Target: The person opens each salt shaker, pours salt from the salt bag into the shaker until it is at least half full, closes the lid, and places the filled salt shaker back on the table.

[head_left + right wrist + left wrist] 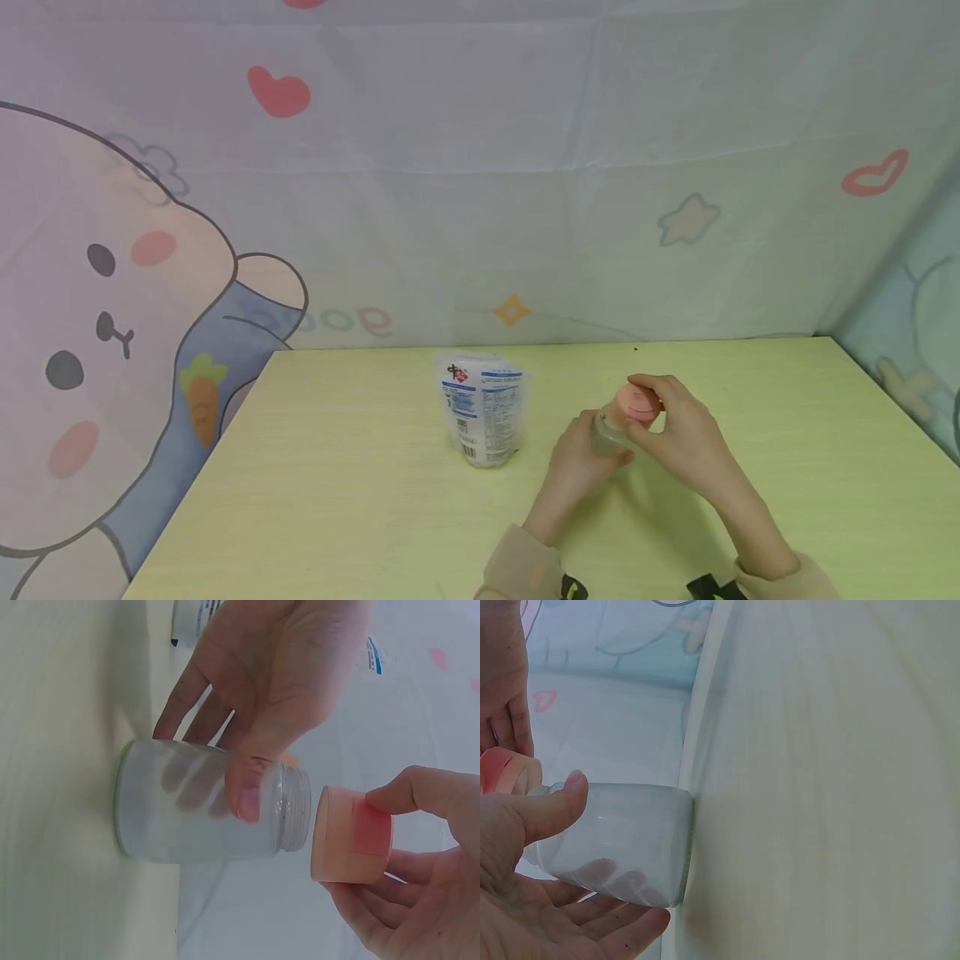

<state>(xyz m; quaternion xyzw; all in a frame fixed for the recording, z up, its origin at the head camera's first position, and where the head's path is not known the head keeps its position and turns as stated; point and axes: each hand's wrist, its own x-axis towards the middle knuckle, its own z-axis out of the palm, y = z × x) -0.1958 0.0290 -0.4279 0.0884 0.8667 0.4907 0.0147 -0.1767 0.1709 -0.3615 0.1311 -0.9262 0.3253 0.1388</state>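
Note:
A clear glass jar (202,840) with a threaded neck stands upright on the table. My left hand (579,457) grips its body, thumb on one side and fingers around the other; the fingers show through the glass in the right wrist view. Above the jar's mouth, my right hand (688,432) pinches a pink and peach lid (346,834) between thumb and fingers. A narrow gap separates the lid from the neck in the right wrist view. No contents show inside the glass jar (622,832).
A white plastic pouch (483,412) with blue and black print stands to the left of the hands. The pale wooden table (315,500) runs back to a printed cloth backdrop (480,208), with another cloth along the right side.

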